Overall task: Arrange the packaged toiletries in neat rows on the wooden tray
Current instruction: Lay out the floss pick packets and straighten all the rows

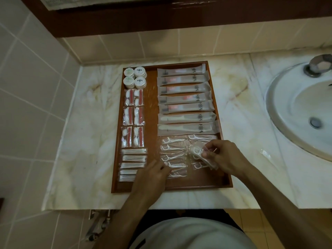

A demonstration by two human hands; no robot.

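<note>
A wooden tray (pixel 152 112) lies on the marble counter. Down its right side run several long toothbrush packets (pixel 183 88), with rows of wrapped floss picks (pixel 172 150) below them. On its left side sit round white soap pucks (pixel 134 77), red-and-white vanity packets (pixel 133 115) and cotton-swab packets (pixel 133 159). My right hand (pixel 222 155) pinches a small bunch of floss pick packets (pixel 199 154) just above the tray's lower right. My left hand (pixel 152 175) rests over the tray's front part, fingertips touching the lowest floss pick packet (pixel 177 174).
A white sink basin (pixel 301 112) with a metal tap (pixel 318 66) is set into the counter (pixel 86 141) to the right. Tiled walls close off the left and back. The counter's front edge runs just below the tray.
</note>
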